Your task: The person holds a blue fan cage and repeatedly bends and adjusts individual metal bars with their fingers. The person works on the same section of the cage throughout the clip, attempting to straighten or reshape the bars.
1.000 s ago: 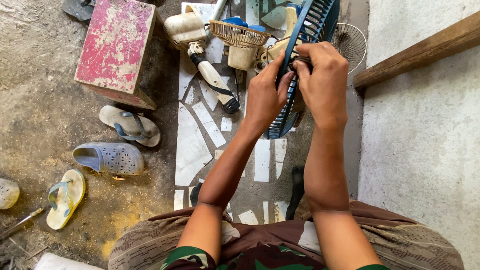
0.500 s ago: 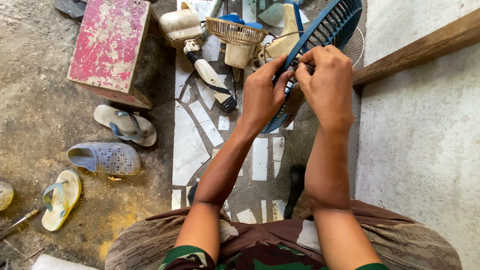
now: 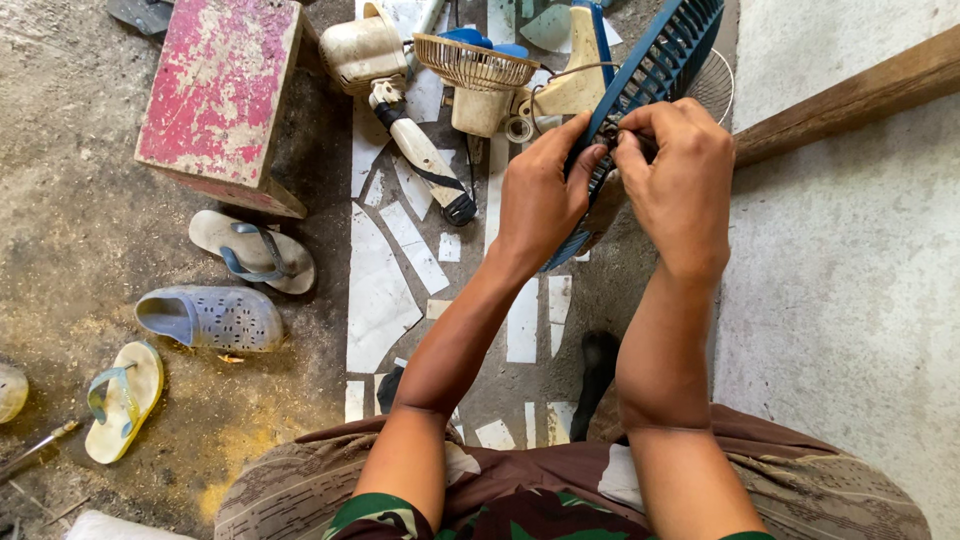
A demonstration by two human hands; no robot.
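A blue slatted fan guard [image 3: 660, 60] stands edge-on in the upper middle of the frame, running from the top edge down towards the centre. Its top is cut off by the frame and its lower half is hidden behind the hands. The left hand [image 3: 540, 195] has a closed grip on the guard's near edge, thumb laid along the blue rim. The right hand [image 3: 680, 180] pinches a small dark part against the same rim; fingertips hide it, so what it is cannot be told.

Just behind the hands, a round wire fan grille [image 3: 715, 85] shows only as a sliver at the guard's right. To the upper left of the hands lie cream fan parts: a motor housing [image 3: 360, 50], a basket-like grille [image 3: 475, 62] and a pole with black bands [image 3: 425, 160], on a floor of broken white tiles [image 3: 375, 290].

Farther left stands a worn red wooden stool [image 3: 215, 95], partly cut off at the top. Below it lie a grey sandal [image 3: 250, 250], a blue clog [image 3: 205, 317] and a yellow flip-flop [image 3: 120, 400]. A wooden beam [image 3: 850, 95] crosses the upper right.
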